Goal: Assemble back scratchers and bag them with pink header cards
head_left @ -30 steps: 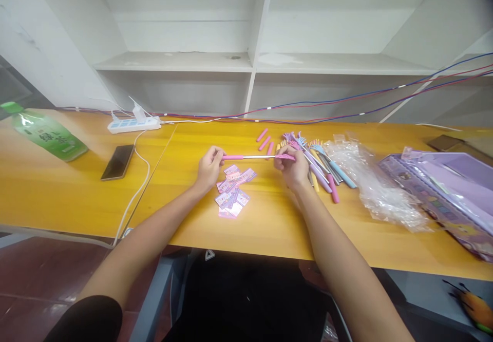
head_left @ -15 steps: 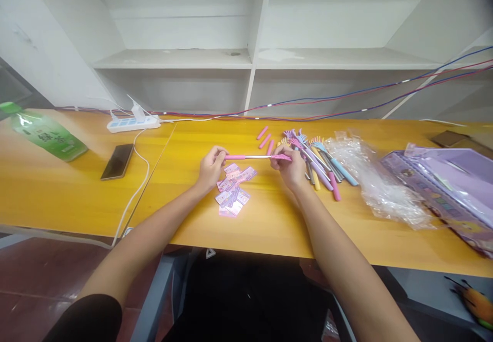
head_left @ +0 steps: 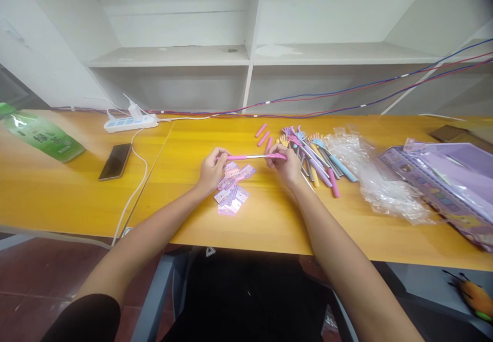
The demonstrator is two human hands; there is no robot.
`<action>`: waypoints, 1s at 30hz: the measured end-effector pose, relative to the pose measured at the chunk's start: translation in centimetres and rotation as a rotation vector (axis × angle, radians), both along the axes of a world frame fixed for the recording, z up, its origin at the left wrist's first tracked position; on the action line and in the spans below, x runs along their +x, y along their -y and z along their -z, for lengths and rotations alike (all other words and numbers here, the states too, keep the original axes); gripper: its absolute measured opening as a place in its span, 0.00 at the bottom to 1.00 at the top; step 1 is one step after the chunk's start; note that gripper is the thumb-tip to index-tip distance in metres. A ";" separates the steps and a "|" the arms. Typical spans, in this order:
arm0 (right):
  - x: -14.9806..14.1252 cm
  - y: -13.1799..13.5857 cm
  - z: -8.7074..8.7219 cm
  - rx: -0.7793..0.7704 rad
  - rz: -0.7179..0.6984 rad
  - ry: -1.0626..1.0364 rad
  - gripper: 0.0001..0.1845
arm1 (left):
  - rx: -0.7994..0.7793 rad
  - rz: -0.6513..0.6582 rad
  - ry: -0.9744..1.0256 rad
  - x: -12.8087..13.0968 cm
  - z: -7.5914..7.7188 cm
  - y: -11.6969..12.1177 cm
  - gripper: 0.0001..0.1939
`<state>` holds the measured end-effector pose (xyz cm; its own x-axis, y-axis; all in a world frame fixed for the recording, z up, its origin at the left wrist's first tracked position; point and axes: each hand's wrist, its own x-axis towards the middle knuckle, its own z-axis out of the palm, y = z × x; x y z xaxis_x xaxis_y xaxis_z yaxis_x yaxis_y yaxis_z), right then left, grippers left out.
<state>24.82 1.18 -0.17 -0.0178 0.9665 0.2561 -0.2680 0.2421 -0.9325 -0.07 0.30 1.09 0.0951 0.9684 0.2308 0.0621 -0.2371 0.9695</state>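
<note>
A pink back scratcher [head_left: 256,156] with a metal shaft lies level between my two hands above the table. My left hand [head_left: 211,168] is closed around the end of its pink handle. The fingers of my right hand [head_left: 288,166] pinch the pink claw-shaped head at the other end. Below the shaft, small pink and purple printed cards [head_left: 232,196] lie in a loose heap. Right beside my right hand is a pile of back scratchers [head_left: 321,163] in purple, blue, yellow and pink. Three short pink tubes [head_left: 263,138] rest just behind the scratcher.
Crumpled clear plastic bags [head_left: 385,183] and a purple printed package [head_left: 435,183] occupy the right side. To the left are a phone [head_left: 115,162], a green bottle [head_left: 46,135] and a white power strip [head_left: 131,122] with a trailing cable. White shelves [head_left: 173,57] stand behind.
My right hand has shifted slightly left towards my left hand, and a little less of the metal shaft shows. Both hands keep their hold on the back scratcher.
</note>
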 end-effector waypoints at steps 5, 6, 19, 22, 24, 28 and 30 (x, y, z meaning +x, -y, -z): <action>-0.1 -0.2 0.3 -0.022 0.003 -0.015 0.19 | 0.004 -0.007 -0.013 0.0 -0.1 0.0 0.11; -0.1 -0.2 0.4 -0.023 0.003 -0.015 0.18 | 0.008 -0.009 -0.018 0.0 -0.1 0.0 0.11; -0.1 -0.4 1.1 -0.028 -0.015 -0.002 0.18 | 0.004 0.012 -0.029 0.1 0.1 0.2 0.11; -0.1 -0.3 0.8 -0.027 -0.018 0.001 0.18 | -0.009 0.021 -0.019 0.1 0.3 0.0 0.12; 0.1 -0.2 0.3 -0.020 -0.005 0.003 0.18 | -0.016 0.034 -0.021 0.0 0.3 -0.2 0.12; 0.7 0.2 -0.9 0.036 0.065 0.057 0.17 | 0.006 0.082 -0.115 -0.3 0.1 -0.5 0.15; 0.9 0.4 -1.3 0.064 0.105 0.123 0.18 | 0.103 0.065 -0.231 -0.5 -0.1 -0.6 0.16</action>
